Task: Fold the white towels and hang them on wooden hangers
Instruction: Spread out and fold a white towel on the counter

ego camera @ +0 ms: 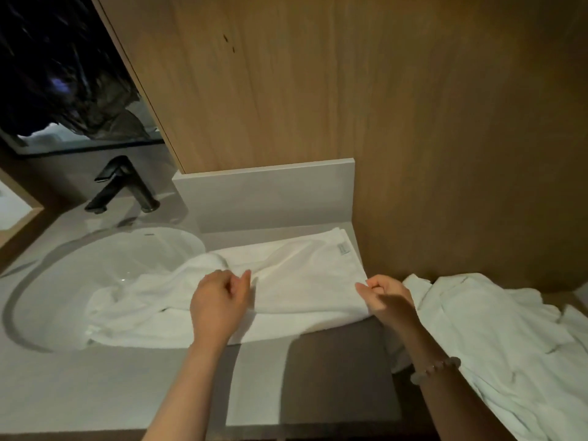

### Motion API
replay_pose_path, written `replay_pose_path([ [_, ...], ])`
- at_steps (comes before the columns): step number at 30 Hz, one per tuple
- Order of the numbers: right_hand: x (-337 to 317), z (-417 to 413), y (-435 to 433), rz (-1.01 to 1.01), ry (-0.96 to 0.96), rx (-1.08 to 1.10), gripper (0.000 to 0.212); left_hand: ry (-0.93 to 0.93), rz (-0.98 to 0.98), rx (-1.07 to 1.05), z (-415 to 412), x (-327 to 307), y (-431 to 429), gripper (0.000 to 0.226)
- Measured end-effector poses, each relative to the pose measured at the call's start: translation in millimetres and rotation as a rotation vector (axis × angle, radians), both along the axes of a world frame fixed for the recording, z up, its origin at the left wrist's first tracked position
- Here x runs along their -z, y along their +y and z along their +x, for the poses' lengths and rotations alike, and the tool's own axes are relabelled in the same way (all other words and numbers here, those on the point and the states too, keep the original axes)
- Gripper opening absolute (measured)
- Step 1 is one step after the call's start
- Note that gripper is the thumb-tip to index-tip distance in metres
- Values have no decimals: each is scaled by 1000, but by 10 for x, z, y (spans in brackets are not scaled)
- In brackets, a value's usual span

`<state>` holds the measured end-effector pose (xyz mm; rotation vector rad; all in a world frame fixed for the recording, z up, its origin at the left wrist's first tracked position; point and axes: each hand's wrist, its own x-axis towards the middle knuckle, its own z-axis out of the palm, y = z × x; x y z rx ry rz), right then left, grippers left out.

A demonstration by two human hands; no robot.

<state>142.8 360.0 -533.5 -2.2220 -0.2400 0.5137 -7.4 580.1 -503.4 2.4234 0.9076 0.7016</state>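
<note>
A white towel [305,275] lies spread on the grey counter [143,383], its left end sagging into the sink [95,265]. A small label shows near its far right corner. My left hand [219,305] hovers over the towel's middle crease, thumb and curled fingers apart with nothing between them. At the towel's right edge, my right hand [386,297] pinches the cloth between thumb and fingers; a bead bracelet sits on that wrist. A second crumpled heap of white cloth [496,329] lies at the right. No wooden hanger is in view.
A black faucet [124,189] stands behind the sink. A low grey backsplash [270,192] and a wooden wall [350,90] close off the back. A dark mirror [63,74] hangs at the upper left. The counter's front edge runs near the bottom.
</note>
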Motion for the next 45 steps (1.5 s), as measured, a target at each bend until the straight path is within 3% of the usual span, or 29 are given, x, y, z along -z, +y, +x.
replay_pose_path([
  [2, 11, 7, -22, 80, 47, 31, 17, 157, -290, -86, -166, 13, -32, 52],
  [4, 44, 3, 0, 87, 57, 53, 19, 294, -689, -38, -281, 59, -39, 37],
  [5, 58, -1, 23, 81, 54, 68, 20, 269, -825, -42, -299, 80, -42, 27],
  [10, 93, -20, 46, 36, -25, 77, 20, -155, -931, -271, -106, 284, -77, 15],
  [18, 96, -9, 32, 51, -48, 50, 23, -332, -1262, -163, 25, 184, -192, 41],
  [26, 124, -5, 27, 77, -37, 76, 25, -355, -1074, -304, 99, 191, -213, 48],
  [33, 160, -9, 65, 74, -32, 82, 21, -192, -590, -384, -237, 101, -280, 50],
  [38, 161, 18, 21, 81, 24, 48, 18, -157, -543, -440, -394, 286, -387, 43],
  [42, 91, 82, -51, 88, 95, -39, 18, -27, -435, -411, -395, 375, -387, 43],
  [45, -30, 159, -79, 48, 145, -141, 12, 50, -467, -361, -351, 328, -326, 46],
])
